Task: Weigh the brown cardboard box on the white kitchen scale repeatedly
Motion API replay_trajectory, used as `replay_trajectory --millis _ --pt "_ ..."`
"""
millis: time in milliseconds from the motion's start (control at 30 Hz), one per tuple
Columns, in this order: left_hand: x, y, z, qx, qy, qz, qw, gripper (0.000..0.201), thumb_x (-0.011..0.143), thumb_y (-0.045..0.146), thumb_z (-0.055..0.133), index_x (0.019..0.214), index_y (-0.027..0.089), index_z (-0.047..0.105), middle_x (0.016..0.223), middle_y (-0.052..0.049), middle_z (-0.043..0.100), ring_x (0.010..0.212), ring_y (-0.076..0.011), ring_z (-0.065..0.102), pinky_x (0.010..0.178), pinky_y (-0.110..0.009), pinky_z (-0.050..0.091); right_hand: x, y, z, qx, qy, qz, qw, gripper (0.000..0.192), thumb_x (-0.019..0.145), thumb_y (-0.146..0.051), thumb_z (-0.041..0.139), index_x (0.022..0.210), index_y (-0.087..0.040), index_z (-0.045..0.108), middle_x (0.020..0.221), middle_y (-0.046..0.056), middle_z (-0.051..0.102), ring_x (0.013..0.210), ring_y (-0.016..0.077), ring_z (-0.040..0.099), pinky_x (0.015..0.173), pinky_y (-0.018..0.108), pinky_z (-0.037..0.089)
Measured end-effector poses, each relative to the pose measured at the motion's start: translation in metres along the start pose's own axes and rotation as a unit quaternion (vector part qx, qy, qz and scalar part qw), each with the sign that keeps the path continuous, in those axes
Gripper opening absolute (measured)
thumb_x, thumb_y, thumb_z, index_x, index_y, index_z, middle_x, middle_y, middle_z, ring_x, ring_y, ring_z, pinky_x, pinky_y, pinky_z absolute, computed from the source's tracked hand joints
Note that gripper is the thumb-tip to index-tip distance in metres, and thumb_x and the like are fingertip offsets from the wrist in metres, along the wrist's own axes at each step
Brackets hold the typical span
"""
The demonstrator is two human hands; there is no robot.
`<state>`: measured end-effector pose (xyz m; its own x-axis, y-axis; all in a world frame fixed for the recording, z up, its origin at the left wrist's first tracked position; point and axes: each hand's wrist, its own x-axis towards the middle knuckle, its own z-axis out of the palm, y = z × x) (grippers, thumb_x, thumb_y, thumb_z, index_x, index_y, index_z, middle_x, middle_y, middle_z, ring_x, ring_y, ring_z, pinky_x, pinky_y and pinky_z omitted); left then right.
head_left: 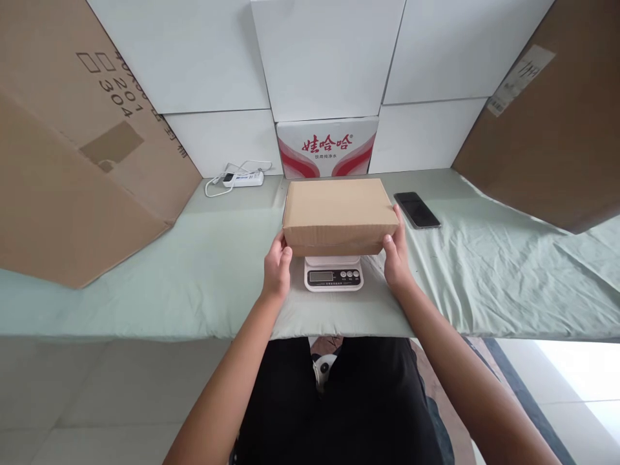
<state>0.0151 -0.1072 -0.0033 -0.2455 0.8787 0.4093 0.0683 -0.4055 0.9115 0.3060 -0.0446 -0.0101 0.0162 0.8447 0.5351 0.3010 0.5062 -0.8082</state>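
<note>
A closed brown cardboard box (339, 210) rests on a small white digital scale (333, 276) in the middle of the table. My left hand (277, 268) grips the box's near left corner. My right hand (397, 255) grips its near right corner and side. The scale's display and buttons show below the box's front edge; the scale's platform is hidden under the box.
The table is covered by a pale green cloth (484, 271). A black phone (417, 210) lies right of the box. A white power strip (242, 179) sits at the back left. A red-and-white carton (327, 147) stands behind, with large cardboard sheets (72, 161) leaning at both sides.
</note>
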Motion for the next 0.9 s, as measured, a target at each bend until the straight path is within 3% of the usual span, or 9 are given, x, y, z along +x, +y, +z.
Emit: replay_trajectory --millis 200,467,567,667,800,900 --pt "-0.001 -0.009 -0.002 -0.009 0.050 -0.004 0.999 0.087 0.100 0.086 0.063 0.160 0.023 0.070 0.169 -0.019 0.071 0.166 -0.0414 0.061 0.136 -0.054 0.052 0.001 0.002 -0.003 0.001 0.013 -0.015 1.000 0.089 0.108 -0.083 0.049 0.182 -0.033 0.044 0.184 0.014 0.054 0.172 0.0415 0.050 0.147 0.070 0.035" --pt "0.002 -0.007 -0.006 0.016 -0.001 -0.007 1.000 0.080 0.107 0.083 0.053 0.157 0.024 0.073 0.160 -0.017 0.077 0.157 -0.0403 0.068 0.130 -0.055 0.055 0.005 -0.001 -0.004 0.004 -0.001 -0.031 0.999 0.087 0.109 -0.083 0.049 0.183 -0.037 0.041 0.192 0.007 0.045 0.182 0.0416 0.036 0.151 0.070 0.028" --pt "0.023 -0.002 -0.007 0.007 0.010 0.028 1.000 0.080 0.105 0.085 0.055 0.152 0.024 0.074 0.157 -0.016 0.078 0.155 -0.0391 0.069 0.128 -0.053 0.057 0.025 -0.010 -0.004 0.018 0.008 -0.058 0.998 0.085 0.110 -0.082 0.048 0.184 -0.042 0.036 0.194 0.003 0.040 0.185 0.0421 0.028 0.151 0.074 0.026" --pt "0.059 -0.008 -0.003 -0.009 0.006 0.035 0.999 0.077 0.104 0.087 0.059 0.147 0.025 0.074 0.156 -0.015 0.078 0.156 -0.0381 0.068 0.130 -0.051 0.055 0.061 -0.012 0.001 0.025 0.008 -0.076 0.997 0.084 0.109 -0.084 0.048 0.183 -0.044 0.037 0.194 0.001 0.039 0.186 0.0421 0.025 0.152 0.074 0.023" --pt "0.106 -0.042 0.009 -0.041 0.008 -0.018 0.999 0.077 0.100 0.091 0.061 0.134 0.024 0.075 0.146 -0.015 0.082 0.154 -0.0376 0.071 0.129 -0.049 0.057 0.103 0.013 0.025 0.039 -0.002 -0.048 0.998 0.096 0.101 -0.093 0.051 0.180 -0.039 0.042 0.195 0.002 0.039 0.187 0.0409 0.021 0.155 0.068 0.015" --pt "0.121 -0.070 0.015 -0.045 0.019 -0.067 0.997 0.082 0.095 0.096 0.062 0.134 0.025 0.074 0.151 -0.016 0.081 0.157 -0.0380 0.069 0.132 -0.050 0.055 0.113 0.041 0.044 0.064 -0.011 -0.013 0.998 0.105 0.096 -0.097 0.051 0.181 -0.035 0.040 0.198 0.004 0.033 0.187 0.0396 0.023 0.156 0.064 0.015"
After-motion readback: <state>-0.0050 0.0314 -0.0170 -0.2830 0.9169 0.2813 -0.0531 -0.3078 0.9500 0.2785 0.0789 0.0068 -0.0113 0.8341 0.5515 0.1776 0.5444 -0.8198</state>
